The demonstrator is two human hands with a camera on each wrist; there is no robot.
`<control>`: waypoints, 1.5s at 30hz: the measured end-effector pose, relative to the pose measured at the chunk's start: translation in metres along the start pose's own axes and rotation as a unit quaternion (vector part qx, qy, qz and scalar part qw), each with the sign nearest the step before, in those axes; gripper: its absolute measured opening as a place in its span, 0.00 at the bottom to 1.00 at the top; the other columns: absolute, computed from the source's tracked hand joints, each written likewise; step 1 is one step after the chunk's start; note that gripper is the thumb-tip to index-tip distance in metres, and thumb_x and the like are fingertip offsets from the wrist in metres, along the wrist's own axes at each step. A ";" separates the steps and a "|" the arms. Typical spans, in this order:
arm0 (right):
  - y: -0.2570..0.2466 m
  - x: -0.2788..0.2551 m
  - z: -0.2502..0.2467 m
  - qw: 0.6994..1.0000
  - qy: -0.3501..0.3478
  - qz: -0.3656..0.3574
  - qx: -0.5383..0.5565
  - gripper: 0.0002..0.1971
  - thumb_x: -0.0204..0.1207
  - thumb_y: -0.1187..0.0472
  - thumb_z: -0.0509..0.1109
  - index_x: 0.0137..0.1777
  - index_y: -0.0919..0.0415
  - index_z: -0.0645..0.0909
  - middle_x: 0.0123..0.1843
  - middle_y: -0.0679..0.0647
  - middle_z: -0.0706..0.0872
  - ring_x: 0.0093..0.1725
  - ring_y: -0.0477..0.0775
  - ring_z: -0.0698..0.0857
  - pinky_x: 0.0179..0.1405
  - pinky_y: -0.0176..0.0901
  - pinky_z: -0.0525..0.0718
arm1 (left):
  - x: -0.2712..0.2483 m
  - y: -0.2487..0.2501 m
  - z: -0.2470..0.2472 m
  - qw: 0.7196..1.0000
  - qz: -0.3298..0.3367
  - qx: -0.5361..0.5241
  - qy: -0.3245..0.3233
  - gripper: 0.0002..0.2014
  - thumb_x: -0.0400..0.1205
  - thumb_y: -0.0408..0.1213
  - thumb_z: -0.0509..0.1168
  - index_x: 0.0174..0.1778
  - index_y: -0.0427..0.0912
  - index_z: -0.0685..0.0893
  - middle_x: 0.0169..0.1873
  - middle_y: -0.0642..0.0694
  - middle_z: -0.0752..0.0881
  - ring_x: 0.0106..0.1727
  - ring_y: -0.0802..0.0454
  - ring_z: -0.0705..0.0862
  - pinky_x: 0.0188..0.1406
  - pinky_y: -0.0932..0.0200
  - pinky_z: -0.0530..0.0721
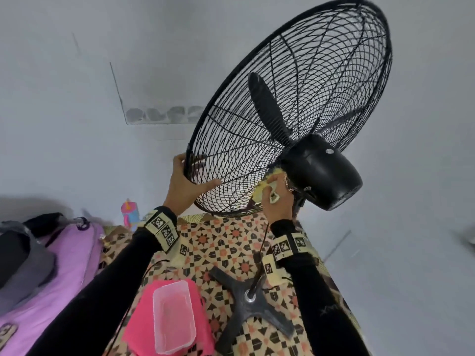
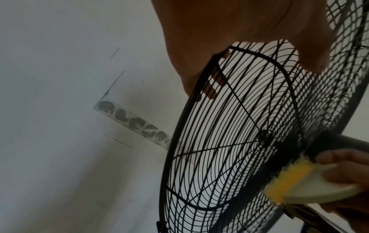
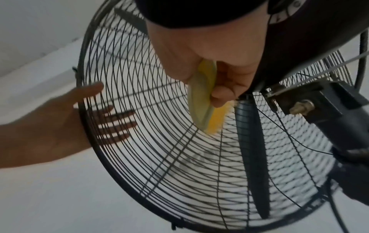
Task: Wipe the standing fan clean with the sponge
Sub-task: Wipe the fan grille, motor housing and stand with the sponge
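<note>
The standing fan [image 1: 290,109] stands on a patterned floor covering [image 1: 221,242], its cross-shaped base [image 1: 250,301] near the person and its head tilted upward. The left hand [image 1: 189,182] steadies the lower left rim of the wire guard [image 3: 179,157], thumb on the rear side, straight fingers spread flat on the front wires; this grip is released, not clenched. The right hand [image 1: 276,199] grasps the sponge [image 3: 203,100], a pale pad with yellow bristles, and presses the bristle edge against the rear guard just beside the motor housing [image 1: 321,170]. A clear plastic tub [image 1: 173,317] rests on pink cloth [image 1: 144,330], left of the base
</note>
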State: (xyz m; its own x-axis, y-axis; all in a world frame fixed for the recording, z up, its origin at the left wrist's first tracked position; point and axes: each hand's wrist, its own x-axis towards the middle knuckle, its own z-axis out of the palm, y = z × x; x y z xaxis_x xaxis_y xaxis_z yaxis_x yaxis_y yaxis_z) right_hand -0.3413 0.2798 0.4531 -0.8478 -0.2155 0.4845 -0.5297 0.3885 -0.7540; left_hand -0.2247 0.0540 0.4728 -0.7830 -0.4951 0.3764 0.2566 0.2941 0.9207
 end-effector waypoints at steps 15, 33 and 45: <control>-0.021 -0.033 0.026 0.990 -0.094 0.100 0.040 0.04 0.82 0.71 0.65 0.51 0.62 0.77 0.39 0.47 0.82 0.29 0.35 0.78 0.31 0.31 0.77 | 0.016 -0.023 -0.014 0.997 0.032 -0.016 -0.064 0.45 0.70 0.53 0.86 0.80 0.54 0.71 0.72 0.58 0.79 0.73 0.59 0.79 0.75 0.47 0.81; -0.018 -0.060 0.061 0.856 0.254 0.329 0.306 0.27 0.77 0.63 0.77 0.75 0.47 0.79 0.69 0.56 0.84 0.62 0.60 0.85 0.47 0.51 0.93 | 0.012 -0.059 -0.018 0.991 -0.018 0.003 -0.131 0.48 0.69 0.53 0.86 0.82 0.63 0.66 0.74 0.71 0.76 0.76 0.65 0.76 0.77 0.53 0.74; 0.002 -0.079 0.080 0.784 0.237 0.332 0.468 0.29 0.77 0.62 0.78 0.75 0.47 0.73 0.65 0.53 0.83 0.60 0.61 0.87 0.51 0.59 0.92 | 0.010 -0.088 -0.011 0.989 -0.071 0.020 -0.127 0.55 0.63 0.63 0.87 0.85 0.53 0.70 0.76 0.58 0.80 0.76 0.60 0.79 0.81 0.42 0.77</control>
State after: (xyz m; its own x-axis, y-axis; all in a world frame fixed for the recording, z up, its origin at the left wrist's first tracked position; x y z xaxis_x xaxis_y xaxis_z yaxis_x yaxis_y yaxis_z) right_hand -0.2772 0.2261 0.3783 -0.9571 0.1992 -0.2103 0.0503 -0.6006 -0.7980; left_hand -0.2489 0.0140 0.3973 -0.9276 -0.3143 0.2018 0.1158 0.2717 0.9554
